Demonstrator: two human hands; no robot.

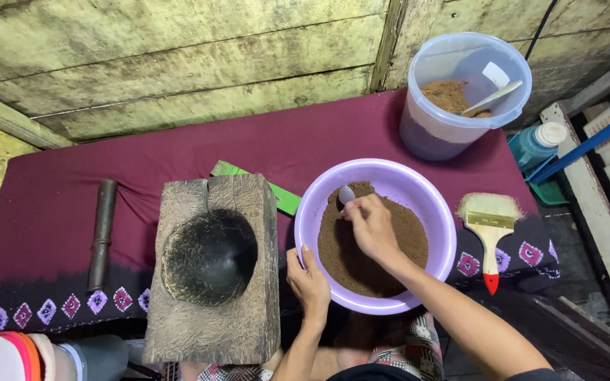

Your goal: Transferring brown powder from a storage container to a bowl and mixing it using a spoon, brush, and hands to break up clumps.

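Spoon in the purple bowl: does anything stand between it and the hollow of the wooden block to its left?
Nothing visible does. The right hand holds the spoon over the brown powder; only the purple bowl rim lies before the wooden block. The left hand grips the rim nearer the person.

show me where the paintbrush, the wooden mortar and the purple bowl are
paintbrush [489, 236], head view, on its handle.
wooden mortar [210, 257], head view, in its dark hollow.
purple bowl [397, 173], head view, on its far rim.

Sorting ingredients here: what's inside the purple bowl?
The purple bowl holds brown powder. The right hand dips a spoon into it; the left hand is on the rim. The bowl's bottom is covered.
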